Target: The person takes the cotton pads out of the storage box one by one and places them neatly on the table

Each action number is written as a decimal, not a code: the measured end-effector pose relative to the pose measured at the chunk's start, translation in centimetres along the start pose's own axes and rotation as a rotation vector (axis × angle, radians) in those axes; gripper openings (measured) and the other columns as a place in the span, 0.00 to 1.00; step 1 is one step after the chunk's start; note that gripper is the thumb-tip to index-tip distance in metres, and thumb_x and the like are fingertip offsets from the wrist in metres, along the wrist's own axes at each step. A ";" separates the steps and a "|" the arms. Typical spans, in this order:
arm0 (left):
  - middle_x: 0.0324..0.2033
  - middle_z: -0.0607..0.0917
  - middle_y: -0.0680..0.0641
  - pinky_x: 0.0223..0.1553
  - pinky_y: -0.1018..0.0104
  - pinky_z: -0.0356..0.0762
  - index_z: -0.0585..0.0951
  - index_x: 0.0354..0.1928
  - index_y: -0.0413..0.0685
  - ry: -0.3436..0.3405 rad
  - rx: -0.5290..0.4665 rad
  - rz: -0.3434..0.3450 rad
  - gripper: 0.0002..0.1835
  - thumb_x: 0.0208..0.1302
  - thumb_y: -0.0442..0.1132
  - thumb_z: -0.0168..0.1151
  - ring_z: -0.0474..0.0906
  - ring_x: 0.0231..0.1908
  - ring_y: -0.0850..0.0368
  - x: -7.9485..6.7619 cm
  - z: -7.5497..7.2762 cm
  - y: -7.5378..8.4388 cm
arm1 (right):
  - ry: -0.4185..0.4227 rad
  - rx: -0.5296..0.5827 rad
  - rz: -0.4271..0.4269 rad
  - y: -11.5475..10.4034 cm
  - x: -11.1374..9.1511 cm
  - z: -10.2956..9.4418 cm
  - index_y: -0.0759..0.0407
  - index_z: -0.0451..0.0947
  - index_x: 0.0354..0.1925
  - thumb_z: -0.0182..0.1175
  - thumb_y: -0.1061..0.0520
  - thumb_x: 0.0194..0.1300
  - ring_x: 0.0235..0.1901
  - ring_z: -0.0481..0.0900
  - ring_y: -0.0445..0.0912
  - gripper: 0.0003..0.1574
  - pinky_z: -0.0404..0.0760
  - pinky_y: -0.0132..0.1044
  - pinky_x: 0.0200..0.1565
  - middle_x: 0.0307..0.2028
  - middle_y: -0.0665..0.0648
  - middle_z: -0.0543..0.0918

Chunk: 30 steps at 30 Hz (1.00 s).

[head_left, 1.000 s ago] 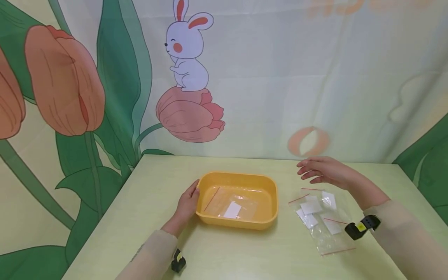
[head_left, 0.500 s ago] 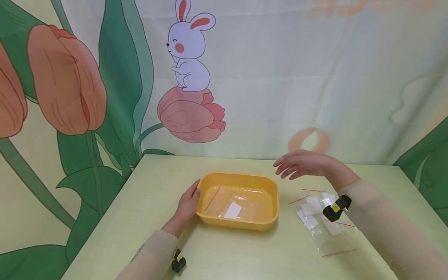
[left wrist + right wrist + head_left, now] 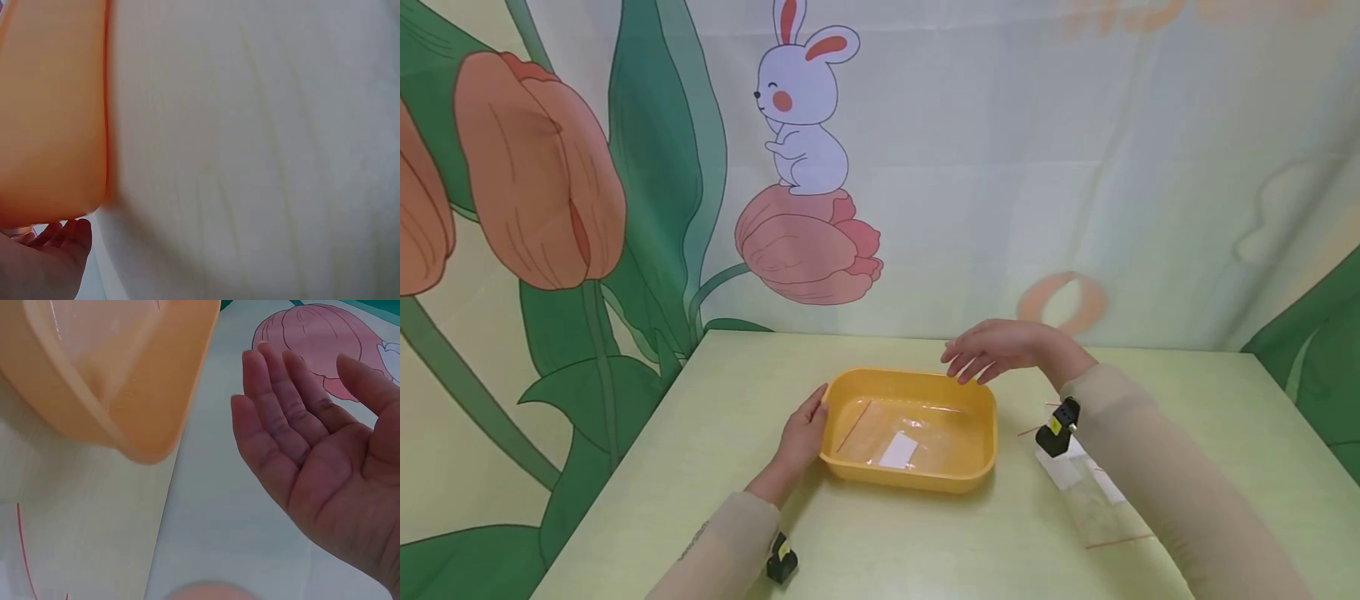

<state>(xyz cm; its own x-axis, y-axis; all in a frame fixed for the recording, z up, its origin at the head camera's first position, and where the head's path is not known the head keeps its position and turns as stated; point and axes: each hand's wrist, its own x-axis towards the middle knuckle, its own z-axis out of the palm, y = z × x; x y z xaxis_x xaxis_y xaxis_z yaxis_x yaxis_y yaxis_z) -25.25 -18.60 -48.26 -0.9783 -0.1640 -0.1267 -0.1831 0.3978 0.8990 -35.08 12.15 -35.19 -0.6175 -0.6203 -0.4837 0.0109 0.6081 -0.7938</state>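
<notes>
A yellow plastic basin (image 3: 904, 481) stands on the table, with a clear zip bag (image 3: 925, 442) lying flat inside it. The bag has a red seal line and a white label (image 3: 898, 450). My left hand (image 3: 802, 433) holds the basin's left end at the rim; in the left wrist view its fingers (image 3: 75, 234) touch the outer wall. Above the basin's far right corner hovers my right hand (image 3: 1000, 346), fingers loosely extended. The right wrist view shows its bare palm (image 3: 331, 469), apart from the basin.
Several clear zip bags (image 3: 1101, 512) with red seal lines and white labels lie overlapping on the table right of the basin, partly hidden by my right forearm. A printed cloth (image 3: 925, 167) with tulips and a rabbit hangs behind the table's far edge.
My right hand has moved left, from above the zip bags to above the basin's far right corner. The left hand, basin and bags have stayed in place.
</notes>
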 end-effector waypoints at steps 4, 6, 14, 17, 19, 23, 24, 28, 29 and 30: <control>0.78 0.60 0.35 0.80 0.42 0.55 0.60 0.79 0.43 -0.001 -0.002 0.005 0.26 0.84 0.39 0.39 0.54 0.79 0.35 -0.1 0.0 0.0 | -0.004 -0.013 0.030 -0.7 1.1 0.5 0.66 0.71 0.68 0.45 0.46 0.81 0.51 0.86 0.44 0.31 0.85 0.33 0.52 0.60 0.62 0.84; 0.78 0.60 0.35 0.80 0.42 0.56 0.60 0.79 0.43 -0.002 -0.004 0.002 0.26 0.84 0.39 0.39 0.54 0.79 0.35 0.0 0.1 0.0 | -0.011 -0.014 0.039 -0.9 1.6 0.7 0.65 0.71 0.68 0.45 0.46 0.81 0.52 0.86 0.45 0.31 0.84 0.33 0.51 0.61 0.63 0.83; 0.78 0.60 0.35 0.80 0.42 0.56 0.59 0.79 0.43 -0.004 -0.010 -0.006 0.26 0.84 0.39 0.39 0.54 0.79 0.35 0.1 0.1 -0.1 | -0.039 -0.025 0.077 -1.2 3.5 1.3 0.62 0.70 0.71 0.46 0.46 0.81 0.63 0.81 0.55 0.31 0.83 0.39 0.60 0.68 0.66 0.78; 0.78 0.60 0.36 0.80 0.42 0.55 0.60 0.79 0.43 -0.001 -0.008 -0.006 0.26 0.84 0.39 0.39 0.54 0.79 0.35 0.0 0.1 -0.1 | -0.051 -0.036 0.096 -1.5 4.1 1.7 0.61 0.70 0.71 0.46 0.46 0.81 0.66 0.79 0.56 0.30 0.81 0.44 0.64 0.68 0.66 0.78; 0.78 0.60 0.35 0.80 0.42 0.56 0.60 0.79 0.43 0.001 -0.001 -0.002 0.26 0.84 0.39 0.39 0.54 0.79 0.35 -0.1 0.0 -0.1 | -0.057 -0.042 0.108 -1.8 4.5 2.0 0.60 0.70 0.71 0.47 0.46 0.81 0.67 0.78 0.57 0.30 0.79 0.48 0.68 0.67 0.65 0.78; 0.78 0.60 0.35 0.80 0.42 0.56 0.60 0.79 0.43 0.005 0.002 -0.003 0.26 0.84 0.39 0.39 0.54 0.79 0.35 0.0 0.1 -0.1 | -0.069 -0.056 0.127 -2.2 5.1 2.4 0.60 0.69 0.72 0.48 0.46 0.80 0.69 0.77 0.57 0.31 0.75 0.53 0.72 0.67 0.63 0.79; 0.78 0.60 0.35 0.80 0.42 0.56 0.60 0.79 0.43 0.006 0.002 -0.002 0.26 0.84 0.39 0.39 0.54 0.79 0.35 0.0 0.1 -0.1 | -0.069 -0.055 0.136 -2.3 5.2 2.5 0.60 0.69 0.72 0.48 0.46 0.80 0.69 0.77 0.57 0.31 0.75 0.53 0.72 0.66 0.62 0.80; 0.78 0.61 0.34 0.79 0.42 0.57 0.60 0.79 0.43 0.004 0.000 -0.002 0.26 0.84 0.40 0.39 0.55 0.79 0.35 -0.1 0.1 0.0 | -0.073 -0.044 0.181 -2.2 5.9 3.0 0.61 0.70 0.71 0.51 0.46 0.78 0.68 0.77 0.56 0.31 0.75 0.53 0.73 0.66 0.61 0.80; 0.78 0.61 0.34 0.79 0.42 0.56 0.60 0.79 0.43 0.003 -0.001 -0.001 0.26 0.84 0.39 0.39 0.55 0.79 0.35 0.0 0.0 0.0 | -0.074 -0.041 0.191 -2.2 6.1 3.1 0.61 0.71 0.70 0.52 0.46 0.78 0.68 0.77 0.56 0.31 0.74 0.53 0.73 0.66 0.61 0.80; 0.77 0.61 0.34 0.79 0.41 0.57 0.60 0.79 0.43 0.003 0.002 0.001 0.26 0.84 0.39 0.39 0.55 0.78 0.34 -0.1 0.0 0.0 | -0.077 -0.040 0.201 -2.1 6.3 3.3 0.61 0.71 0.70 0.52 0.46 0.78 0.68 0.77 0.56 0.31 0.73 0.54 0.74 0.67 0.62 0.80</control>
<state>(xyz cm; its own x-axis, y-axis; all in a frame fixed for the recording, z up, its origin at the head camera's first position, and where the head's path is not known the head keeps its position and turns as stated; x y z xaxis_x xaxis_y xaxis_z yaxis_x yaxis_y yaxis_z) -25.20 -18.57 -48.29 -0.9781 -0.1666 -0.1245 -0.1824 0.3993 0.8985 -36.44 5.31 -37.79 -0.5444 -0.5197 -0.6584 0.0952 0.7416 -0.6641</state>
